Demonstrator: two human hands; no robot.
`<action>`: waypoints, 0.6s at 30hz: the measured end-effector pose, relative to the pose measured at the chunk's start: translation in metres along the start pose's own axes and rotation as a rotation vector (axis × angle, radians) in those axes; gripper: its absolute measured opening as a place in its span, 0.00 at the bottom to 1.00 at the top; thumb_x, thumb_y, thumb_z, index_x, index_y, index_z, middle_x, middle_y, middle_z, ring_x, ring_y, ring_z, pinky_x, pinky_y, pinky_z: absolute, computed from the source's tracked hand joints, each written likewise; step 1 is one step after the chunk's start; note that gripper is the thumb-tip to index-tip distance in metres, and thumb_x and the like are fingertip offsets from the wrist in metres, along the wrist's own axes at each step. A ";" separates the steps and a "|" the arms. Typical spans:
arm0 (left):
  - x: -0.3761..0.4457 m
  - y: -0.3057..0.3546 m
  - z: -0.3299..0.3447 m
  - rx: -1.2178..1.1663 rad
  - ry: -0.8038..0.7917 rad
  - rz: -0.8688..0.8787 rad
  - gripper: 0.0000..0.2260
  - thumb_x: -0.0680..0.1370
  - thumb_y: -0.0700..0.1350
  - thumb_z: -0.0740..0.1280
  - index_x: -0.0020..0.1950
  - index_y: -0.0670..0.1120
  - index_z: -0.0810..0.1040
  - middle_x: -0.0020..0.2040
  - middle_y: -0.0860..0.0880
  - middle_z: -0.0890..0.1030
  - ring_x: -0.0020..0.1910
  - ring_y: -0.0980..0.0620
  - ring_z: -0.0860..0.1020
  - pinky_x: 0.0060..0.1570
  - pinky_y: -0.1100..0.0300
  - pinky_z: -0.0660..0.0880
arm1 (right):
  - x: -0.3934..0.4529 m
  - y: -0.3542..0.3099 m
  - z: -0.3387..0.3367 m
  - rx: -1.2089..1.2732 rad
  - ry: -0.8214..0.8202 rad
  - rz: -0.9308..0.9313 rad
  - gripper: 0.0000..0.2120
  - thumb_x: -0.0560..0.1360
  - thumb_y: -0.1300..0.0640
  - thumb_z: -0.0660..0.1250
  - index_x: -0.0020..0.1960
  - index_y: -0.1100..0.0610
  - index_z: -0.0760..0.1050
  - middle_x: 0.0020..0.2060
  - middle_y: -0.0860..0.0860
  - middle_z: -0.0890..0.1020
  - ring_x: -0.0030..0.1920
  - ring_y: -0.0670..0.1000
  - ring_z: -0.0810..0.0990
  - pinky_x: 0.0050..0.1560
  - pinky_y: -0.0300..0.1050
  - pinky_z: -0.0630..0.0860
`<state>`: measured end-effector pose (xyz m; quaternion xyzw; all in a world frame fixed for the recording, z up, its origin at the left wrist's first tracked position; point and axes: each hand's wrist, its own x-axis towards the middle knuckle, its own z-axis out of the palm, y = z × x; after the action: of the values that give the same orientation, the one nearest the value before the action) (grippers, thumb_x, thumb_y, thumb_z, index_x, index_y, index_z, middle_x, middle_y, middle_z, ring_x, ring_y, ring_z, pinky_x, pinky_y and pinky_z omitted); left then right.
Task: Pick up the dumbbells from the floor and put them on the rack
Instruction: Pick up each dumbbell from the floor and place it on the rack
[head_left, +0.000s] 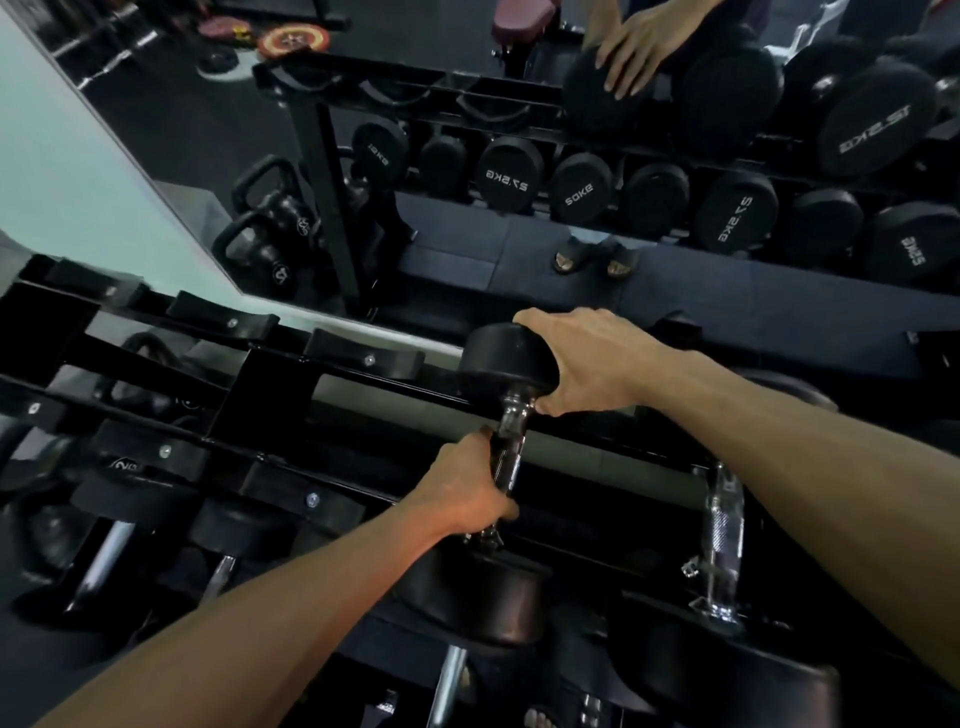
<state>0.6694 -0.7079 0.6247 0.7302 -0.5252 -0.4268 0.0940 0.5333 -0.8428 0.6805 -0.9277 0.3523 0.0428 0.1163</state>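
Observation:
A black round-headed dumbbell (498, 364) with a chrome knurled handle lies across the top tier of the black rack (270, 379). My left hand (462, 493) is wrapped around its handle. My right hand (587, 358) cups the far head, thumb against the handle's collar. The near head (483, 603) sits at the rack's front rail. Another dumbbell with a chrome handle (722, 530) rests on the rack just to the right, under my right forearm.
Empty black saddles (363, 356) line the top tier to the left. Lower tiers hold more dumbbells (104, 556). A wall mirror (571, 182) behind the rack reflects the dumbbells, kettlebells and my hand. Kettlebells (145, 343) stand behind the rack's left end.

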 end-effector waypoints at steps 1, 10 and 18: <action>0.000 0.000 0.000 -0.004 -0.001 -0.001 0.26 0.64 0.43 0.79 0.58 0.48 0.71 0.49 0.49 0.79 0.45 0.51 0.79 0.42 0.61 0.76 | 0.000 -0.001 0.000 -0.001 -0.006 -0.002 0.41 0.64 0.42 0.75 0.72 0.51 0.63 0.50 0.49 0.81 0.50 0.56 0.80 0.53 0.54 0.76; -0.003 -0.003 0.000 -0.069 -0.009 0.002 0.28 0.64 0.44 0.80 0.59 0.49 0.71 0.50 0.51 0.79 0.48 0.52 0.79 0.47 0.61 0.76 | 0.000 -0.001 0.000 0.008 -0.010 0.011 0.42 0.65 0.42 0.75 0.73 0.52 0.61 0.49 0.49 0.82 0.47 0.54 0.79 0.48 0.50 0.75; -0.009 0.000 0.001 -0.086 0.018 0.016 0.27 0.65 0.44 0.79 0.59 0.48 0.71 0.47 0.53 0.78 0.45 0.55 0.77 0.40 0.67 0.71 | -0.004 -0.007 0.000 0.002 -0.020 0.066 0.40 0.65 0.42 0.75 0.71 0.50 0.62 0.54 0.49 0.80 0.51 0.56 0.79 0.49 0.52 0.76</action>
<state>0.6679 -0.6998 0.6289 0.7252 -0.5112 -0.4416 0.1333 0.5348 -0.8354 0.6823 -0.9150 0.3814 0.0556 0.1193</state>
